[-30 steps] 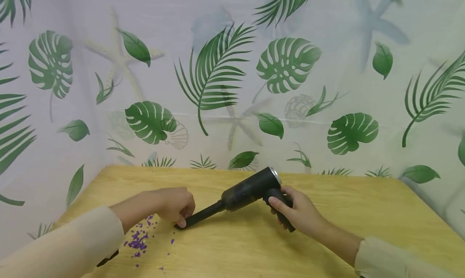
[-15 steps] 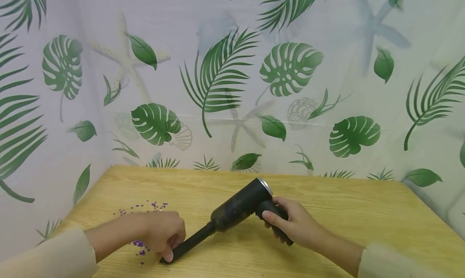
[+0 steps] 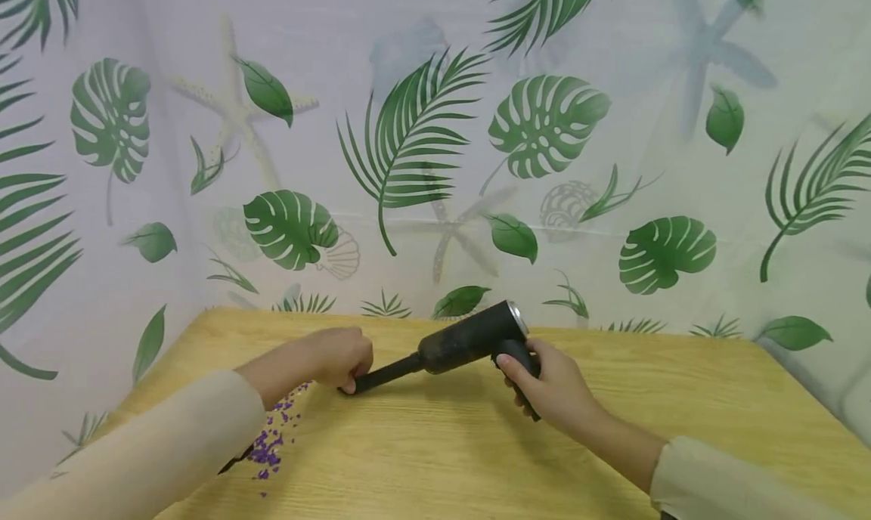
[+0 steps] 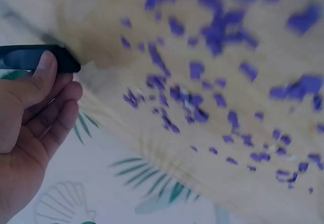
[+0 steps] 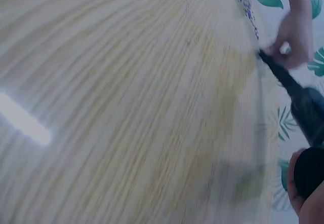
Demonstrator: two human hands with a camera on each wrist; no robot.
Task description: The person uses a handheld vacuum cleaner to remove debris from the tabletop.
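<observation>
A black handheld vacuum (image 3: pixel 469 342) with a silver-rimmed rear end is held over the wooden table. My right hand (image 3: pixel 561 388) grips its handle, the thumb along the near side. At the other end, my left hand (image 3: pixel 340 357) pinches the narrow nozzle (image 3: pixel 388 374) close to its tip. In the left wrist view the thumb lies on the nozzle (image 4: pixel 30 58), with the fingers curled beneath it. Purple scraps (image 3: pixel 268 448) lie scattered on the table below the left forearm, which hides part of them. The nozzle tip is to the right of the scraps in the head view.
The yellow wood-grain table (image 3: pixel 578 459) reaches back to a white curtain (image 3: pixel 435 142) printed with green leaves, starfish and shells. Another curtain side closes in at the left. A bright reflection (image 5: pixel 23 120) shows on the tabletop in the right wrist view.
Both hands first brought the vacuum toward the near left, then pushed it back away and to the right. Some purple specks near the front, visible a second ago, no longer show.
</observation>
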